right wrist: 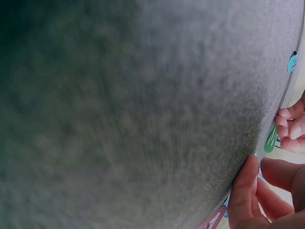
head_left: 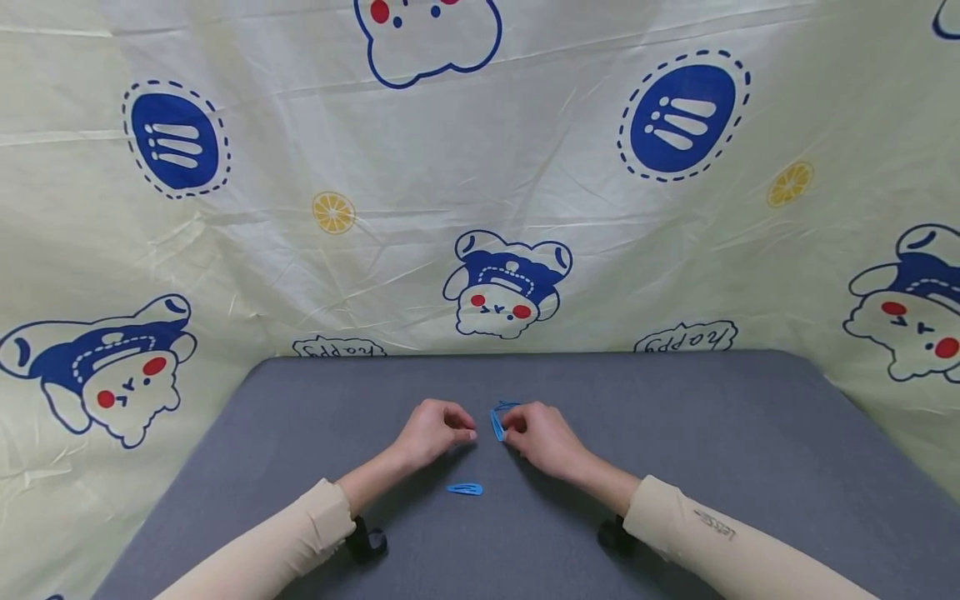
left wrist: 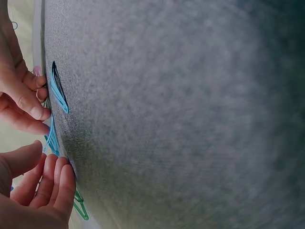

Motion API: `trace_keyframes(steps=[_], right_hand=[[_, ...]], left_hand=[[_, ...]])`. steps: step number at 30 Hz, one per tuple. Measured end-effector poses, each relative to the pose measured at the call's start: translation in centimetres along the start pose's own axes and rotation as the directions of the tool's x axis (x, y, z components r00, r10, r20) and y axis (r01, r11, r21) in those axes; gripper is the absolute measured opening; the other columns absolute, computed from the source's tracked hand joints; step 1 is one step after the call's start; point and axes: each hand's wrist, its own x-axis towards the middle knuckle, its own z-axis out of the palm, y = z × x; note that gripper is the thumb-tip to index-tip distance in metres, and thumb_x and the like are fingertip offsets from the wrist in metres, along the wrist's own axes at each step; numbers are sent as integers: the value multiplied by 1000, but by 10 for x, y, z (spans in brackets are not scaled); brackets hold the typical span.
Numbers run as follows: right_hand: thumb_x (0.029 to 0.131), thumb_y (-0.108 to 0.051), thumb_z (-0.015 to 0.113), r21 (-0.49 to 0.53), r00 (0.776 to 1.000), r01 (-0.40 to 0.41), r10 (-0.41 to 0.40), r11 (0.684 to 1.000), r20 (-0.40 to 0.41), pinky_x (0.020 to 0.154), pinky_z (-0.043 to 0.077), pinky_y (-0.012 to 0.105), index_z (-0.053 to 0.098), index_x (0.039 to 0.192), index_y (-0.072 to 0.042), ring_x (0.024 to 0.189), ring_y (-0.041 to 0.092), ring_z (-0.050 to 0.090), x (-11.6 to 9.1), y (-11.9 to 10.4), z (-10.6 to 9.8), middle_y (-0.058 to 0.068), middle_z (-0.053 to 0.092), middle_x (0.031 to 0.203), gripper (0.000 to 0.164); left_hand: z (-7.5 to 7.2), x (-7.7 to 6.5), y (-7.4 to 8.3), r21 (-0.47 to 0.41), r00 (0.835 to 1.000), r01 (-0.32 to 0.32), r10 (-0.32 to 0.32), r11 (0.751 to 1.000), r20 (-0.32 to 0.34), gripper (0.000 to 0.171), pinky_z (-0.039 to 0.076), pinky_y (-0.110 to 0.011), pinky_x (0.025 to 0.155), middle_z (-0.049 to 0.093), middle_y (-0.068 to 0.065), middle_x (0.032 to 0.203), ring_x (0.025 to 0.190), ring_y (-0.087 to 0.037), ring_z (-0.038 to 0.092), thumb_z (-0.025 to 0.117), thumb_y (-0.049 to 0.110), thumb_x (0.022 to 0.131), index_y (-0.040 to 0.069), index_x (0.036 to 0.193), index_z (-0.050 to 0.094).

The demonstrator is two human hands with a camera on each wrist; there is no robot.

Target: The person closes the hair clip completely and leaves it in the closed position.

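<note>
My right hand [head_left: 543, 437] pinches the near end of a blue snap hair clip [head_left: 497, 423] with thumb and index finger. More blue shows just behind that clip, partly hidden by the fingers. My left hand [head_left: 442, 429] hovers to its left, fingers bent loosely, thumb apart from the fingertips in the left wrist view, nothing seen between them. Another blue hair clip [head_left: 465, 489] lies flat on the table, nearer to me. A green hair clip [left wrist: 81, 207] lies beyond my left hand, hidden in the head view.
The grey table [head_left: 712, 467] has its far edge against a pale printed curtain [head_left: 262, 167]. In the right wrist view, a pink hair clip [right wrist: 213, 220] lies past my right hand. Dark straps [head_left: 366, 540] sit below both sleeves.
</note>
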Motion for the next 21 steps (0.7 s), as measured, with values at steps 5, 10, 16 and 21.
trace_keyframes(steps=[5, 10, 16, 21], right_hand=[[88, -6, 73, -4, 1000, -4, 4, 1000, 11, 52, 48, 28, 73, 104, -3, 55, 11, 56, 4, 1, 0, -2, 62, 76, 16], [85, -5, 75, -20, 1000, 5, -5, 1000, 26, 51, 48, 28, 74, 102, -5, 54, 11, 56, 6, 1, 0, -3, 61, 74, 17], [84, -6, 77, -89, 998, 60, -58, 994, 27, 60, 46, 31, 75, 98, -10, 66, 11, 54, 8, 1, 2, -6, 62, 76, 14], [84, -5, 76, -107, 996, 85, -81, 991, 45, 68, 46, 34, 76, 97, -12, 74, 12, 53, 8, 1, 2, -7, 63, 80, 14]], left_hand=[[-1, 0, -1, -8, 1000, 10, -10, 1000, 6, 7, 48, -30, 59, 66, 1, 81, 68, -14, 56, 73, 8, 89, 4, 94, 75], [0, -1, -2, -15, 1000, 8, -8, 1000, 7, 7, 48, -30, 60, 65, 1, 81, 69, -14, 56, 73, 9, 88, 5, 94, 75], [-1, -4, -4, -33, 1000, 6, -6, 999, 7, 8, 48, -31, 61, 65, 1, 82, 69, -14, 56, 73, 8, 88, 4, 95, 75], [-3, -6, -6, -44, 1000, 4, -3, 999, 5, 8, 48, -31, 60, 65, 0, 82, 69, -14, 56, 73, 8, 88, 4, 94, 74]])
